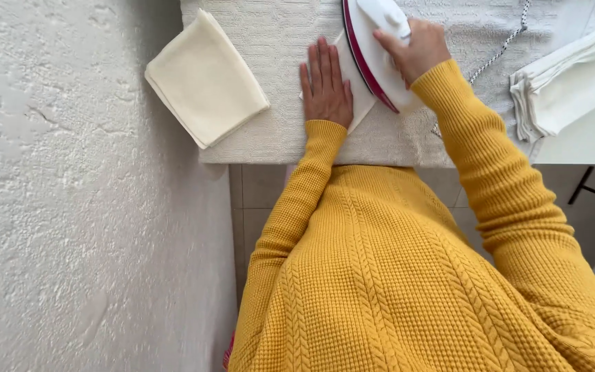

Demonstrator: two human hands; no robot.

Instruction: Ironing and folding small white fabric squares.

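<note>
- Your left hand (326, 86) lies flat on a small cloth (357, 103) in the middle of the padded table top (277, 138).
- Right beside it, your right hand (414, 47) grips the iron (373, 52), which sits on the same cloth, touching its right part.
- The iron's cord (500, 52) runs off to the right and toward the far edge.
- Left of your left hand, well apart, a folded stack of cloths (204, 79) rests near the table's left edge, next to the wall (70, 207).
- Over on the far right, a rumpled pile of cloths (566, 86) lies on the table.
- Floor tiles (259, 193) show below the near edge.
</note>
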